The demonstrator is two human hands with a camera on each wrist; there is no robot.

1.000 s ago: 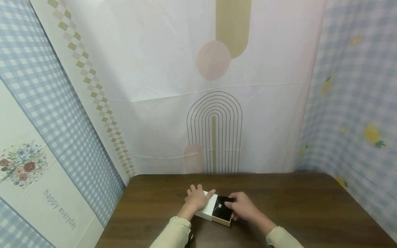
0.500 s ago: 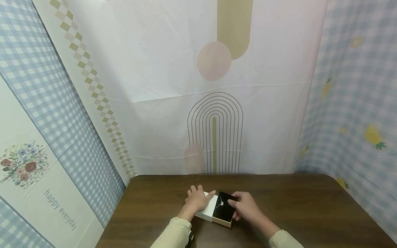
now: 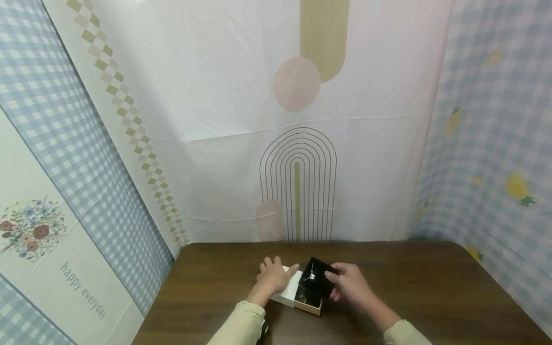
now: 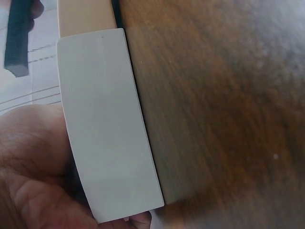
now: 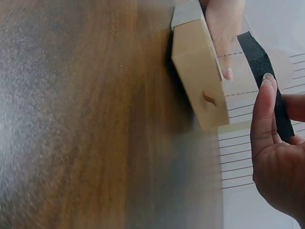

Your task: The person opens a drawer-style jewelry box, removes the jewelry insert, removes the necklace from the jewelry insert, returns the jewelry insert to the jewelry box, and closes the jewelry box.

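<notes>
My left hand [image 3: 271,277] rests on the white sleeve [image 4: 105,129] of a small jewelry box and grips it; fingertips show round its end in the left wrist view. A tan drawer [image 5: 202,81] with a small brown pull tab sticks out to the right of the sleeve. Above it, my right hand [image 3: 348,281] pinches a black insert pad [image 3: 324,278] between thumb and fingers, raised and tilted. A silver necklace [image 3: 312,276] with a small pendant lies across the pad. Two strands of its chain [image 5: 233,56] run from the pad down into the drawer, whose dark inside is partly covered.
The box lies on a dark brown wooden table [image 3: 215,287]. A pale patterned cloth [image 3: 215,182] hangs behind the table's far edge. Blue checked cloth hangs at the left and right sides. A dark wrist strap [image 3: 262,332] shows at the left sleeve.
My right hand has lifted the black pad out of the drawer, up and to the right, tilting it. The left hand and the sleeve have stayed in place.
</notes>
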